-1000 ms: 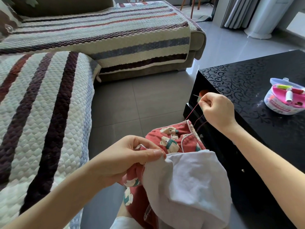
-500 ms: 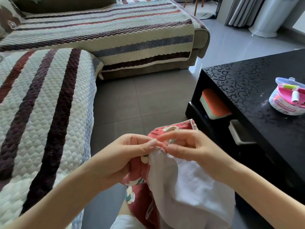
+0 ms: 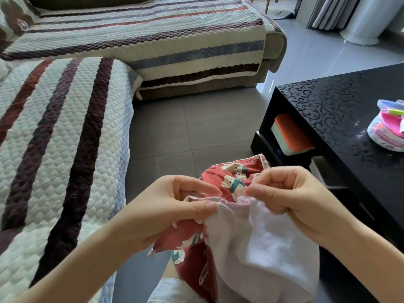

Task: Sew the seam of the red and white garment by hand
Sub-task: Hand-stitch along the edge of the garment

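With the garment [image 3: 264, 248] held above the floor, left hand [image 3: 170, 206] fingers clamped on its red-and-white edge and right hand [image 3: 290, 197] fingers pinched at the seam (needle not discernible), hold the seam taut and take short stitches; the sewing kit [image 3: 387, 132] stands well in from the table [image 3: 328, 101] corner.

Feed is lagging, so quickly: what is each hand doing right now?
Left hand: closed, pinching the red and white garment at its seam edge.
Right hand: closed, pinching the same edge a little further along.
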Demonstrator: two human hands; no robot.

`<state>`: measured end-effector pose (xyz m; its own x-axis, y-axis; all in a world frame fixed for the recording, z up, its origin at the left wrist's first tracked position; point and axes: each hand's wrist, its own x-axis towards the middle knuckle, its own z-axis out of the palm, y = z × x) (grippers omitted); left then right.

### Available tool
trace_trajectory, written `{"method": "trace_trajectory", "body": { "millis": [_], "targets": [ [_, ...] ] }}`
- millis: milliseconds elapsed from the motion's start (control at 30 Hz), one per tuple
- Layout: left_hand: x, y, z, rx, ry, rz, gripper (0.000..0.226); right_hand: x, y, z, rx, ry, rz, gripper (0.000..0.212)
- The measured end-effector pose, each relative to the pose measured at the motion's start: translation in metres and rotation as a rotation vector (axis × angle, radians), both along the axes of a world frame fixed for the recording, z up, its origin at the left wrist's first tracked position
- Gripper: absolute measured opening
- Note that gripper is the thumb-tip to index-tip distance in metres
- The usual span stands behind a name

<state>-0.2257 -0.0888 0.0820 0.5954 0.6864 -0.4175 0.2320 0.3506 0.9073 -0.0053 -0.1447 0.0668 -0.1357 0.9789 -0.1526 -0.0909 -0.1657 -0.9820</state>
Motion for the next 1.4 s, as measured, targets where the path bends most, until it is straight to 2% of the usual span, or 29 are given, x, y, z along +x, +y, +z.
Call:
{"method": "trace_trajectory", "body": {
  "millis": [133,300,433,533,700,900,1000,1133,1233,1333,1400],
  "targets": [
    [0.001,-0.003,0.002,0.057,0.057,0.035,0.025,0.012,-0.001,0.007,0.043,-0.005,-0.112,0.051],
    [0.007,-0.007,0.007,0.132,0.068,-0.05,0.011,0.006,0.0,0.016,0.154,-0.016,-0.165,0.044],
    [0.008,-0.009,0.008,0.132,0.05,-0.109,0.017,-0.002,-0.002,0.029,0.265,-0.074,-0.268,0.034],
    [0.007,-0.008,0.007,0.121,0.037,-0.16,0.003,-0.004,-0.002,0.034,0.277,-0.054,-0.364,0.025],
    [0.008,-0.008,0.008,0.116,0.001,-0.182,0.011,-0.003,0.002,0.035,0.29,0.011,-0.445,0.019],
    [0.007,-0.01,0.008,0.099,-0.024,-0.183,0.032,-0.004,0.013,0.038,0.338,-0.167,-0.372,0.019],
    [0.008,-0.009,0.01,0.049,-0.06,-0.2,0.024,-0.008,0.023,0.037,0.36,-0.263,-0.386,0.018],
    [0.009,-0.009,0.008,-0.016,-0.074,-0.119,0.033,-0.012,0.032,0.041,0.421,-0.301,-0.403,0.018],
    [0.013,-0.012,0.009,-0.105,-0.1,0.011,0.024,-0.014,0.034,0.041,0.44,-0.323,-0.386,0.017],
    [0.02,-0.014,0.008,-0.141,-0.148,0.224,0.02,-0.013,0.035,0.037,0.407,-0.284,-0.425,0.018],
    [0.023,-0.013,0.003,-0.094,-0.175,0.405,0.023,-0.012,0.034,0.033,0.379,-0.256,-0.476,0.019]
  ]
}}
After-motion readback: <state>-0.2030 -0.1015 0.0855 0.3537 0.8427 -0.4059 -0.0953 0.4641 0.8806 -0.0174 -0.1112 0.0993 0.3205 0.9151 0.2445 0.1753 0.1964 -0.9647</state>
